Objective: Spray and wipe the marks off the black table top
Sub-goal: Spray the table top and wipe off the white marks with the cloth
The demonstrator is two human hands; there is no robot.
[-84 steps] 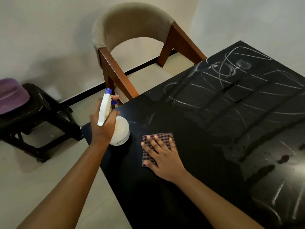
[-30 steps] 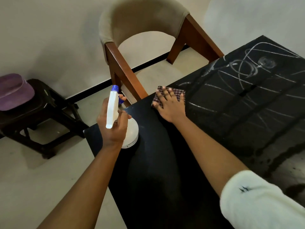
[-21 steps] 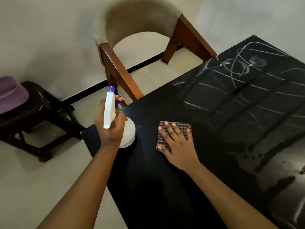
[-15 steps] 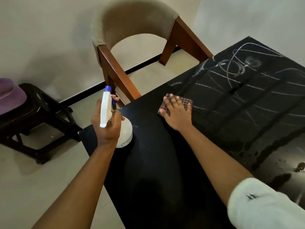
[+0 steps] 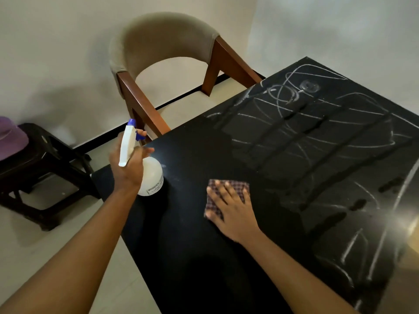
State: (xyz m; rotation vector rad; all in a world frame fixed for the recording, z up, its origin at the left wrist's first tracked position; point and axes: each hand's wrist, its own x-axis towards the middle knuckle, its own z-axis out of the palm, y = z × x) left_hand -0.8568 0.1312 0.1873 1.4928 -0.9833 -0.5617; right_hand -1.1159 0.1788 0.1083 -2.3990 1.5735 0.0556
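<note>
The black table top fills the right half of the view. White chalk marks and wet streaks cover its far and right parts; the near left part looks dark and unmarked. My left hand grips a white spray bottle with a blue nozzle, held upright over the table's left corner. My right hand lies flat, fingers spread, pressing a folded checked cloth onto the table near the middle.
A wooden chair with a beige padded back stands at the table's far left edge. A dark low stool with a purple object on it stands on the pale floor at the left.
My right hand has pulled the cloth back toward me from the table's far edge near the chair. My left hand still holds the bottle in about the same place.
</note>
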